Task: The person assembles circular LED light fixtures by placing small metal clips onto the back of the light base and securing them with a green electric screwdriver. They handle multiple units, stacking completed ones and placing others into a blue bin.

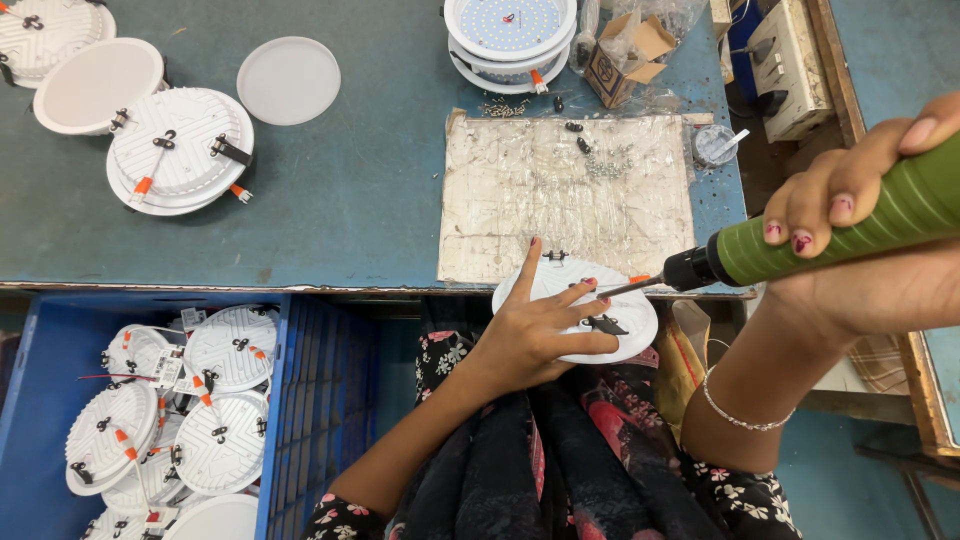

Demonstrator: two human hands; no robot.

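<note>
My left hand (535, 325) lies flat on a round white lamp housing (640, 318) that rests at the near edge of the table, fingers spread over its back. My right hand (860, 250) grips a green electric screwdriver (850, 225). Its dark bit (625, 287) points left and touches the housing close to my left fingertips. A black spring clip sits on the housing next to my fingers.
A worn mat (565, 195) with loose screws (605, 165) lies behind the housing. Stacked lamp housings stand at the far left (180, 148) and far centre (510, 35). A blue crate (40, 400) of housings sits below left. A cardboard box (625, 55) is at the back.
</note>
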